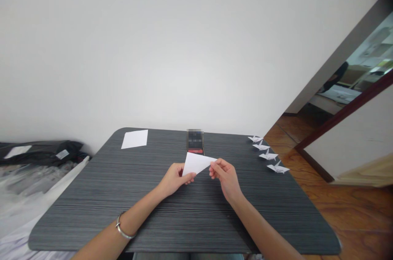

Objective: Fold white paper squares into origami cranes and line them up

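A white sheet of paper (196, 163), folded into a triangle, is held up between my two hands over the middle of the table. My left hand (175, 178) pinches its lower left part, with the thumb on the near face. At the pointed right corner, the fingertips of my right hand (226, 178) are closed on the paper. Just behind the paper lies a phone (195, 140), its lower edge partly covered by the sheet and its screen blurred out.
Flat white paper (134, 139) lies at the table's (92, 202) far left. Several folded paper cranes (278, 168) line the right edge. A white wall (184, 47) stands behind. Black plastic bags (43, 151) lie left of the table; a doorway (337, 84) opens at right.
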